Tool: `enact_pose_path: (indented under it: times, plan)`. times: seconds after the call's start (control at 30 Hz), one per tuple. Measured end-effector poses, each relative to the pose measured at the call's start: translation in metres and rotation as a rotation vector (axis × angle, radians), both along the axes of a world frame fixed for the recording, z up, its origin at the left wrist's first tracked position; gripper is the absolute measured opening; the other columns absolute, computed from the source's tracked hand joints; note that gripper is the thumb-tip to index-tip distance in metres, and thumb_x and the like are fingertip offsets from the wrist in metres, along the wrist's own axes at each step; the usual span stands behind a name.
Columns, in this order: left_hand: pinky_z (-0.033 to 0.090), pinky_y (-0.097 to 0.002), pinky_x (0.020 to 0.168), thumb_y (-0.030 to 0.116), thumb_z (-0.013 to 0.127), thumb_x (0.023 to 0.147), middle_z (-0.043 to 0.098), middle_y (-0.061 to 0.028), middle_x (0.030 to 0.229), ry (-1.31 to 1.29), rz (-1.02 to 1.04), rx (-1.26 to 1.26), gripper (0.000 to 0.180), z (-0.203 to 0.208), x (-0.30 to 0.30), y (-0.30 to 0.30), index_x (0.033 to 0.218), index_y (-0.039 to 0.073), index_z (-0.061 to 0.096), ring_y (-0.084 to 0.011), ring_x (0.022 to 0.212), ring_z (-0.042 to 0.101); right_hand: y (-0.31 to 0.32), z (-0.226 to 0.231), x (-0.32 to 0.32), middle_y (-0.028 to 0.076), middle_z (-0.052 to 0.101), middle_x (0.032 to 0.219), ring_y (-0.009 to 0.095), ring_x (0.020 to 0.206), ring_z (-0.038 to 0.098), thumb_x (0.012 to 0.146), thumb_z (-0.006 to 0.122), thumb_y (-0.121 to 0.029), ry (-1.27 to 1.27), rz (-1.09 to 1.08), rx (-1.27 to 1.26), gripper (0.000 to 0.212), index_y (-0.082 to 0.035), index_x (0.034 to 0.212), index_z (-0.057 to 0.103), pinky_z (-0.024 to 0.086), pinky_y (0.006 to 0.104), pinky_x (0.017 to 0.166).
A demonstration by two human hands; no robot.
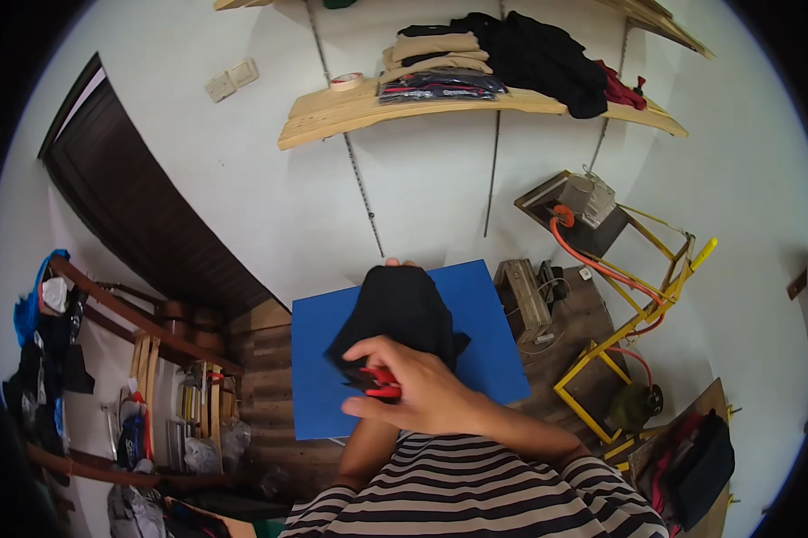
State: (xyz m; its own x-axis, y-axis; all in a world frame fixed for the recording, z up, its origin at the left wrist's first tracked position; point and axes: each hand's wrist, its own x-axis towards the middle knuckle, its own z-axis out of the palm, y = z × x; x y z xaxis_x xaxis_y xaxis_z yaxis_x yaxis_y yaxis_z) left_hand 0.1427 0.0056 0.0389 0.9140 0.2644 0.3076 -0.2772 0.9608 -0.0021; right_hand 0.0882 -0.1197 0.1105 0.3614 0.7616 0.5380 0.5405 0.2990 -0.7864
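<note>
A black cloth piece (402, 309), perhaps a garment, is draped over my left arm and held up above a blue tabletop (319, 394). My left hand (402, 263) is mostly hidden by the cloth; only fingertips show past its far edge. My right hand (417, 381) is in front of the cloth's near part, with its fingers curled around a small red-handled tool (382, 384) that looks like thread snips. The tool's blades cannot be made out against the black fabric.
Folded beige and black clothes (435, 54) and a tape roll (346, 82) lie on a wooden shelf (332, 112). To the right stands a yellow metal frame (592, 377) with an orange hose (601, 262). A cluttered rack (153, 314) is at left, near a dark door (144, 188).
</note>
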Motion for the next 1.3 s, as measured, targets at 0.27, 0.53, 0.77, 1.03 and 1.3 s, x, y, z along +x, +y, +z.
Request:
enact_pose_path:
  times: [0.27,0.53,0.77,1.03,1.3]
  plan:
    - [0.043,-0.0355,0.084,0.020,0.046,0.098,0.048,-0.0064,0.096,0.020,0.129,-0.018,0.010,0.017,-0.069,-0.039,0.101,0.011,0.048,-0.0208,0.090,0.047,-0.057,0.004,0.026,0.006,0.048,0.089,0.011,0.074,0.046,0.090,0.061,-0.012,0.113,-0.270,-0.019,0.027,0.000,0.109,0.046,0.040,0.0237,0.068]
    - [0.040,-0.0303,0.083,0.006,0.049,0.094,0.043,-0.0046,0.099,0.134,0.160,0.135,0.015,0.026,-0.085,-0.065,0.105,0.013,0.043,-0.0176,0.089,0.044,-0.062,-0.017,0.018,0.011,0.057,0.087,0.016,0.068,0.055,0.083,0.073,-0.009,-0.055,-0.452,0.014,0.030,0.001,0.107,0.056,0.045,0.0260,0.061]
    - [0.039,-0.0287,0.083,0.000,0.050,0.091,0.041,-0.0036,0.098,0.188,0.145,0.231,0.023,0.025,-0.083,-0.072,0.108,0.013,0.041,-0.0165,0.086,0.042,-0.064,-0.024,0.019,0.011,0.058,0.081,0.017,0.062,0.056,0.078,0.074,-0.005,-0.104,-0.545,0.063,0.027,0.001,0.099,0.057,0.046,0.0265,0.056]
    - [0.040,-0.0271,0.080,0.008,0.046,0.095,0.044,-0.0027,0.096,0.388,0.242,0.389,0.021,0.039,-0.082,-0.082,0.114,0.015,0.043,-0.0155,0.087,0.044,-0.066,-0.024,0.023,0.011,0.060,0.079,0.019,0.061,0.058,0.077,0.075,-0.004,-0.091,-0.581,0.071,0.026,0.000,0.095,0.057,0.048,0.0267,0.056]
    - [0.046,-0.0271,0.080,0.001,0.059,0.086,0.054,-0.0062,0.101,0.476,0.498,0.984,0.039,0.041,-0.085,-0.074,0.121,0.004,0.043,-0.0186,0.086,0.057,-0.061,-0.028,0.031,0.012,0.060,0.079,0.020,0.062,0.061,0.074,0.077,-0.004,-0.152,-0.592,0.088,0.029,0.000,0.095,0.057,0.050,0.0273,0.058]
